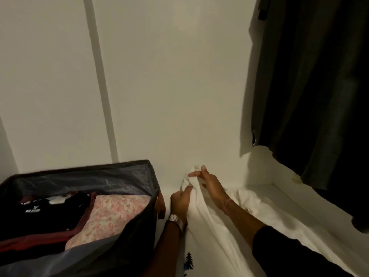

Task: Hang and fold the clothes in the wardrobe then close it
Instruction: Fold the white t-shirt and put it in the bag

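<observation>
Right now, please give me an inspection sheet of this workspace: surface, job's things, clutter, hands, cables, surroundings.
Surface: white wardrobe floor, mostly covered by cloth.
Job's things: white garment spread on the floor, its far end bunched up; a small tree print shows near the bottom edge.
Clutter: open fabric box on the left, holding a pink patterned cloth and a black shirt.
Hands: left hand grips the bunched end of the garment; right hand pinches the same end from above.
Cables: nothing seen.
Surroundings: white back wall; dark clothes hanging on the right.
</observation>
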